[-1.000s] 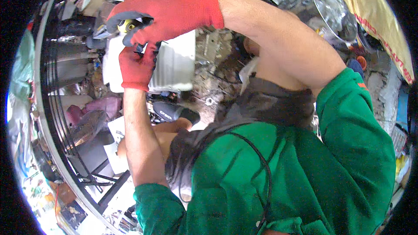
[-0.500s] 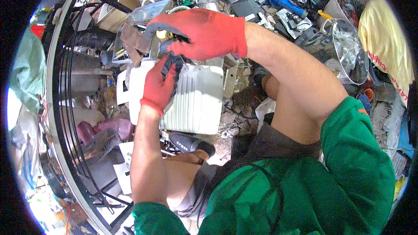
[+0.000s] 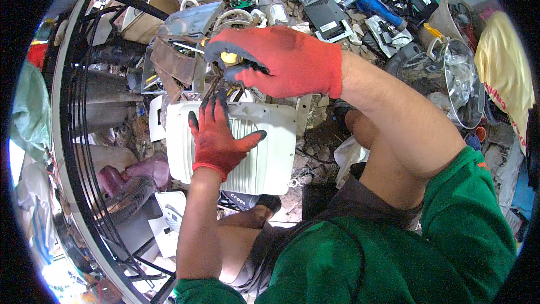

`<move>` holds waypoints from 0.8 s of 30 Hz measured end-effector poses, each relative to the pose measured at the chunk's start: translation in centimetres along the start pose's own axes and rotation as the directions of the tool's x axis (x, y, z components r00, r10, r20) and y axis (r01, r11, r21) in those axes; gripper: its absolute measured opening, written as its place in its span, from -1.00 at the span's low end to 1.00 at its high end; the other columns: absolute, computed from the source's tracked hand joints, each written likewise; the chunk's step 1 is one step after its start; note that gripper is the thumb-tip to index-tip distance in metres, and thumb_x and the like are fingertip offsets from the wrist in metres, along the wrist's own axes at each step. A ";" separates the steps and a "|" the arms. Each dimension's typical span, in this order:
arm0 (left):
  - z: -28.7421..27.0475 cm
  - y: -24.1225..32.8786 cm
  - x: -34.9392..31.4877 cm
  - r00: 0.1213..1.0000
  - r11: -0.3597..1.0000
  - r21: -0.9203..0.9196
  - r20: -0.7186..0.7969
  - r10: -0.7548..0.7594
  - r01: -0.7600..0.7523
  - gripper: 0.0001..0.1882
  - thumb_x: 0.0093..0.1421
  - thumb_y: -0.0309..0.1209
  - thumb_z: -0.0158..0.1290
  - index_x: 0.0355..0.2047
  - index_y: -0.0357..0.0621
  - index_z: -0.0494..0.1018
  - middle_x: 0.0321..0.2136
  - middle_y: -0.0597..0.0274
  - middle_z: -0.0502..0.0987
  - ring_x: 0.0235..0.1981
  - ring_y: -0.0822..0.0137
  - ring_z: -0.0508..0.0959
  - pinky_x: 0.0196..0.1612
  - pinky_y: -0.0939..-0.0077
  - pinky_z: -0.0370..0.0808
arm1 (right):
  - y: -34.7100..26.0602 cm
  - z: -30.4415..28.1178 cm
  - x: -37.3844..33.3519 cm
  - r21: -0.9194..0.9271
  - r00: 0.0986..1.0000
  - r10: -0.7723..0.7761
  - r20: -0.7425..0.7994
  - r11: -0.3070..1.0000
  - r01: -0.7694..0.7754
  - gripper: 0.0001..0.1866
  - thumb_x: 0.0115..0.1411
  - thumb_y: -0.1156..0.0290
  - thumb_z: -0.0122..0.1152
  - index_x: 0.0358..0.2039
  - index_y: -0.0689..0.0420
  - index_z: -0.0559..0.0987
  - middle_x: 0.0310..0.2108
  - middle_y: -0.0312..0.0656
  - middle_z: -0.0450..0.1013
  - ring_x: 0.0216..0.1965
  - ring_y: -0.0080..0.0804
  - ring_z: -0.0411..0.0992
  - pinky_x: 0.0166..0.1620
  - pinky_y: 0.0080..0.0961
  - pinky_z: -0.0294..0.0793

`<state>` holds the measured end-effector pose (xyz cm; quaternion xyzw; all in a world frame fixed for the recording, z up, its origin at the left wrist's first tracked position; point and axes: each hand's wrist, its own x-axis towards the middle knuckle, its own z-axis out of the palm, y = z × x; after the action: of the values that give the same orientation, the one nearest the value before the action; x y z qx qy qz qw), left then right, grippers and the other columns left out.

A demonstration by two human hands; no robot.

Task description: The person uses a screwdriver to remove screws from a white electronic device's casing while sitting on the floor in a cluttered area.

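Observation:
A white casing (image 3: 264,152) with a ribbed middle and screw holes along its rim lies in front of me. My left hand (image 3: 220,143), in a red glove with dark fingertips, rests on it with fingers spread and thumb out. Just beyond its far edge, my right hand (image 3: 281,62), gloved the same way, is curled with thumb and fingers toward each other. Something yellow (image 3: 229,58) shows between them; its kind is hidden by the glove. Dark thin pieces (image 3: 212,85) lie below the right fingers, close to my left fingertips.
A black metal rack (image 3: 70,135) stands along the left. A clear tray (image 3: 198,73) with brown scraps sits beyond the casing. Plastic and electronic scrap covers the ground farther off, including a black flat box (image 3: 327,18). Clear buckets (image 3: 464,81) and a yellow sack (image 3: 504,62) stand right.
My left hand has opened from a pinch near the right fingers and now lies spread on the casing. My right hand has shifted slightly right and nearer, with the yellow thing still at its fingers.

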<state>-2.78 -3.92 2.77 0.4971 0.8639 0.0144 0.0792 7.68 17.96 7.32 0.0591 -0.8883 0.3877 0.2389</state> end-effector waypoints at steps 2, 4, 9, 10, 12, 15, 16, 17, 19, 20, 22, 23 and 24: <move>-0.3 0.7 0.0 0.999 0.998 -0.057 -0.047 -0.013 0.010 0.10 -0.18 0.10 0.31 0.24 -0.30 0.10 0.18 -0.16 0.24 0.24 -0.09 0.20 0.29 -0.17 -0.07 | 0.4 0.8 0.1 0.016 1.000 -0.010 0.006 1.000 0.010 -0.48 0.12 0.39 0.16 0.11 0.12 0.31 -0.10 0.08 0.45 -0.09 0.09 0.45 -0.05 -0.18 0.46; 0.0 -1.0 0.5 0.999 0.975 -0.220 -0.024 0.036 -0.040 0.03 -0.12 0.02 0.29 0.23 -0.30 0.11 0.15 -0.16 0.28 0.22 -0.08 0.23 0.30 -0.13 -0.06 | 0.3 1.4 0.3 0.019 0.999 -0.004 0.037 1.000 0.004 -0.47 0.12 0.39 0.17 0.12 0.13 0.30 -0.07 0.08 0.44 -0.08 0.08 0.45 -0.04 -0.18 0.46; 1.1 -3.0 0.9 0.996 0.907 -0.412 -0.021 0.090 -0.090 -0.34 0.11 -0.24 0.12 0.17 -0.27 0.22 0.06 -0.10 0.40 0.15 0.00 0.35 0.30 0.02 -0.02 | 0.5 2.7 0.5 -0.043 0.995 -0.017 0.095 0.999 0.022 -0.43 0.13 0.26 0.14 0.14 0.18 0.32 -0.12 0.11 0.46 -0.10 0.07 0.46 -0.01 -0.12 0.46; 0.9 -2.9 0.8 0.995 0.888 -0.449 -0.035 0.096 -0.102 -0.42 0.15 -0.29 0.07 0.14 -0.28 0.26 0.04 -0.09 0.43 0.12 -0.01 0.38 0.29 0.02 -0.02 | 0.6 2.8 0.6 -0.042 0.995 -0.014 0.097 0.999 0.018 -0.43 0.13 0.26 0.14 0.14 0.18 0.32 -0.12 0.11 0.46 -0.09 0.07 0.46 -0.01 -0.12 0.46; 1.0 -3.2 1.1 0.992 0.888 -0.441 -0.031 0.125 -0.126 -0.45 0.15 -0.30 0.07 0.11 -0.29 0.29 0.01 -0.10 0.45 0.11 -0.03 0.39 0.29 0.04 0.00 | 0.8 3.0 0.6 -0.039 0.995 -0.006 0.102 0.999 0.010 -0.44 0.14 0.26 0.14 0.14 0.18 0.32 -0.12 0.11 0.46 -0.09 0.07 0.46 -0.01 -0.11 0.45; 1.4 -3.5 1.0 0.996 0.887 -0.453 -0.033 0.085 -0.090 -0.50 0.15 -0.30 0.07 0.07 -0.28 0.33 -0.04 -0.12 0.48 0.09 -0.07 0.40 0.29 0.08 0.04 | 0.7 3.4 0.6 -0.059 0.996 -0.043 0.078 0.997 0.048 -0.45 0.14 0.27 0.14 0.13 0.17 0.31 -0.12 0.11 0.46 -0.08 0.07 0.46 -0.02 -0.12 0.46; 1.7 -3.6 1.0 0.998 0.885 -0.460 -0.034 0.059 -0.068 -0.51 0.15 -0.30 0.07 0.05 -0.27 0.35 -0.05 -0.13 0.49 0.08 -0.09 0.40 0.28 0.10 0.05 | 0.5 3.4 0.6 -0.053 0.995 -0.026 0.094 0.998 0.031 -0.46 0.14 0.31 0.16 0.13 0.14 0.32 -0.11 0.08 0.45 -0.11 0.05 0.47 -0.05 -0.14 0.47; 2.0 -3.9 1.0 0.997 0.896 -0.435 -0.039 0.074 -0.083 -0.53 0.14 -0.30 0.08 0.03 -0.27 0.36 -0.07 -0.13 0.49 0.06 -0.10 0.41 0.26 0.10 0.09 | 0.3 3.4 0.6 -0.047 0.994 -0.009 0.110 0.999 0.015 -0.46 0.14 0.34 0.18 0.13 0.12 0.32 -0.09 0.06 0.45 -0.14 0.03 0.48 -0.09 -0.16 0.49; 2.2 -4.2 1.3 0.993 0.915 -0.386 -0.048 0.108 -0.118 -0.57 0.14 -0.32 0.08 -0.01 -0.27 0.39 -0.09 -0.14 0.50 0.02 -0.13 0.41 0.21 0.11 0.17 | -0.3 3.2 0.9 -0.030 0.988 0.028 0.152 0.999 -0.024 -0.47 0.14 0.37 0.20 0.13 0.08 0.32 -0.11 0.02 0.45 -0.21 -0.01 0.49 -0.15 -0.19 0.50; 2.4 -4.2 1.1 0.992 0.904 -0.410 -0.070 0.102 -0.122 -0.58 0.14 -0.33 0.08 -0.02 -0.27 0.40 -0.10 -0.13 0.50 0.00 -0.14 0.41 0.18 0.10 0.20 | -0.5 3.1 1.1 -0.017 0.983 0.047 0.179 0.999 -0.045 -0.48 0.14 0.37 0.20 0.13 0.07 0.33 -0.15 0.00 0.45 -0.24 -0.03 0.49 -0.17 -0.18 0.50; 1.3 -3.2 1.1 0.989 0.880 -0.456 -0.112 0.095 -0.137 -0.61 0.13 -0.35 0.09 -0.05 -0.28 0.41 -0.14 -0.13 0.50 -0.05 -0.16 0.42 0.11 0.08 0.27 | -0.5 3.1 1.1 -0.023 0.982 0.052 0.181 0.999 -0.049 -0.49 0.15 0.35 0.19 0.12 0.04 0.33 -0.21 -0.02 0.45 -0.29 -0.05 0.49 -0.21 -0.18 0.50; 1.3 -3.0 1.1 0.989 0.883 -0.449 -0.115 0.097 -0.139 -0.62 0.13 -0.36 0.09 -0.06 -0.28 0.42 -0.14 -0.13 0.51 -0.07 -0.16 0.42 0.08 0.08 0.28 | -0.4 3.4 1.2 -0.040 0.986 0.036 0.160 0.999 -0.030 -0.49 0.15 0.33 0.19 0.12 0.04 0.34 -0.24 -0.04 0.45 -0.31 -0.06 0.49 -0.22 -0.17 0.50; 1.2 -3.0 1.1 0.988 0.887 -0.441 -0.120 0.094 -0.138 -0.63 0.13 -0.36 0.09 -0.07 -0.28 0.42 -0.15 -0.13 0.51 -0.08 -0.16 0.42 0.06 0.08 0.30 | -0.6 3.5 1.4 -0.056 0.990 0.015 0.141 0.998 -0.007 -0.50 0.15 0.32 0.19 0.11 0.03 0.34 -0.27 -0.05 0.44 -0.33 -0.07 0.49 -0.23 -0.17 0.50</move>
<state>-5.71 -4.60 1.17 0.5152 0.8088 0.2413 0.1493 5.29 15.18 6.34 0.0747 -0.9136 0.3594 0.1749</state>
